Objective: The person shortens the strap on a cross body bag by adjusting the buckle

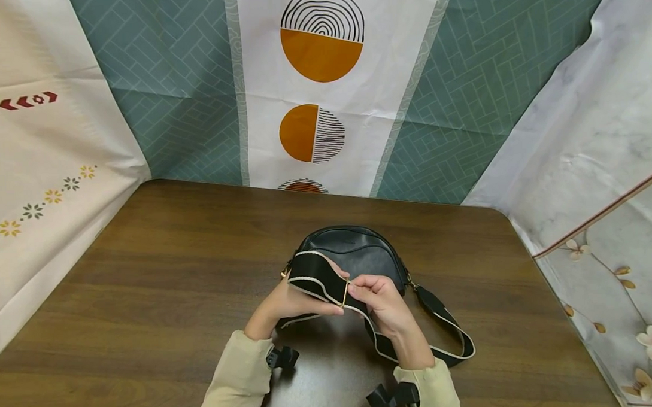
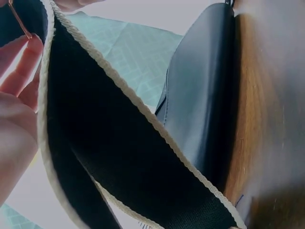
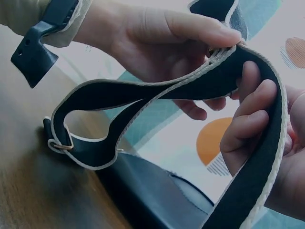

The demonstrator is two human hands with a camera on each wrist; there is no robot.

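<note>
Toward the far edge of the tabletop (image 1: 146, 293), about midway between its left and right edges, lies a black bag (image 1: 362, 259), with a black strap (image 1: 312, 267) edged in cream. Both forearms, in cream sleeves (image 1: 237, 374), reach up from the near side and angle inward, so the hands meet just in front of the bag.

The left hand (image 1: 294, 303) comes in from the left, its thumb extended toward the right and the strap arching over it. Its grip is narrow, holding the strap between thumb and fingers; the right wrist view shows the thumb pressed on the band. The right hand (image 1: 386, 306) leans in from the right with fingers bent. Its grip is narrow too, thumb and forefinger pinching the strap just beside a gold slider (image 1: 345, 292).

From the right hand the strap hangs down, loops out toward the right edge of the tabletop and runs back to a gold clasp (image 1: 411, 279) at the bag's right end. A black mount (image 1: 283, 357) sits on the left wrist.
</note>
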